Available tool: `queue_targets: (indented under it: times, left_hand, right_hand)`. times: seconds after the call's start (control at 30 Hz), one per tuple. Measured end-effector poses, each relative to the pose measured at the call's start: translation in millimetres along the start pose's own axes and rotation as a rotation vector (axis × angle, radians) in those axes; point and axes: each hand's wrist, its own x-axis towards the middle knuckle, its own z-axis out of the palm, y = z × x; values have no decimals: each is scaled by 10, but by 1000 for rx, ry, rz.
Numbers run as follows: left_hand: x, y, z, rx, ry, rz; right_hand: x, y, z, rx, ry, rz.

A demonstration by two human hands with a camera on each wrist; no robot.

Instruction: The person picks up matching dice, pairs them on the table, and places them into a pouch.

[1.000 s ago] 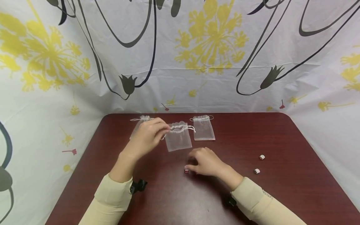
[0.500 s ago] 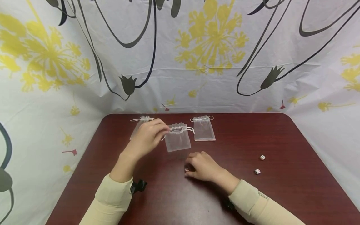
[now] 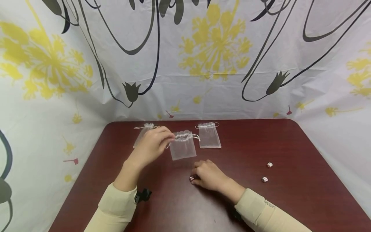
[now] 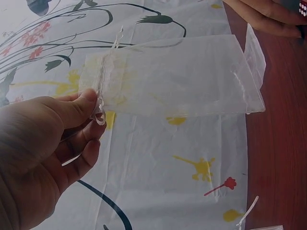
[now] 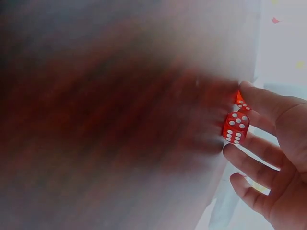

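My left hand (image 3: 152, 143) pinches the gathered mouth of a sheer white drawstring bag (image 3: 183, 150) between thumb and fingertips. In the left wrist view the bag (image 4: 182, 76) stretches out flat from that pinch, and it looks see-through. Low over the table, my right hand (image 3: 210, 175) has its thumb and fingers curled about red dice. Two show in the right wrist view: a red die (image 5: 236, 128) with white pips at the fingertips, and another red die (image 5: 242, 101) partly covered by the thumb. The head view shows a red die (image 3: 192, 178) at the fingertips.
Two more sheer bags lie at the back of the dark red table (image 3: 174, 206): one bag (image 3: 210, 137) to the right, another bag (image 3: 142, 137) partly behind my left hand. White dice lie on the right, a nearer die (image 3: 264, 179) and a farther die (image 3: 270, 164).
My right hand has drawn slightly toward me and its fingers have come round the red die that lay beside the thumb. The left hand keeps its pinch. The head view has tilted up slightly.
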Motion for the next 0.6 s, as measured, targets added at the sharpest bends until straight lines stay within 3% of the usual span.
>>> queue_targets:
  times: [0.4,0.6]
  left_hand:
    - [-17,9,16,-6,6,3]
    - [-23,0,20,-6,10,10]
  right_hand:
    - [-26,14,-18,-4,46,-11]
    - [-19,48,-140,44,106,-5]
